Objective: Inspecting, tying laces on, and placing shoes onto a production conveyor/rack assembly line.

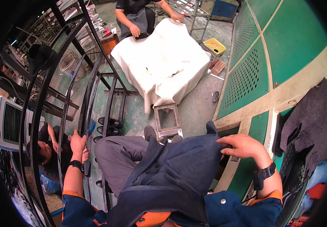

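A: Gripping the black metal frame (86,94) w/ your left hand (78,143), fingers curled round a bar, at your left knee?

B: Yep. Right hand (242,145) lies flat, fingers loosely spread, holding nothing, on the dark apron (171,174) over your lap. Keep the bar grip firm, wrist straight.

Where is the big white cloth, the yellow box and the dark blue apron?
white cloth (163,60), head view, middle of its top.
yellow box (214,46), head view, its top face.
dark blue apron (174,178), head view, middle over the lap.

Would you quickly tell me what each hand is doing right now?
Left hand: closed around a black metal bar.
Right hand: open, resting flat on the dark blue apron.
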Motion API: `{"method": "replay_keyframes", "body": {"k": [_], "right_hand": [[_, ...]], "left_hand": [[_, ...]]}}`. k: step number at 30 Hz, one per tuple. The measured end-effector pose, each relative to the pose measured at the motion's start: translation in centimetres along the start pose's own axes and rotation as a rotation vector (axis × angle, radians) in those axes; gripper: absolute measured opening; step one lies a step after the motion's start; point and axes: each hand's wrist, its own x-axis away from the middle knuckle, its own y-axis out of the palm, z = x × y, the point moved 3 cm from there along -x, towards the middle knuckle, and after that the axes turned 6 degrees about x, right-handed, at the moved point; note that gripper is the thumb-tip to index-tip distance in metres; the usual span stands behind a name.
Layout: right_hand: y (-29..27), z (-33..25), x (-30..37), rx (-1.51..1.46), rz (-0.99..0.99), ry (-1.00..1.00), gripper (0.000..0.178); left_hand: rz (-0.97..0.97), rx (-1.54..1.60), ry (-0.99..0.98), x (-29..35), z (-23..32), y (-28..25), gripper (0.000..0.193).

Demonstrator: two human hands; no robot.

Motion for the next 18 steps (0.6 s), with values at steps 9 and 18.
{"method": "replay_keyframes", "body": {"k": [9,18], "right_hand": [[-0.05,-0.05,-0.06,-0.003,-0.009,0.009,0.047],[-0.01,-0.15,-0.03,0.001,-0.002,0.009,0.047]], "left_hand": [[-0.004,0.0,-0.02,-0.03,-0.03,-0.02,0.055],[-0.014,-0.007,-0.036,0.12,0.21,-0.24,0.056]]}}
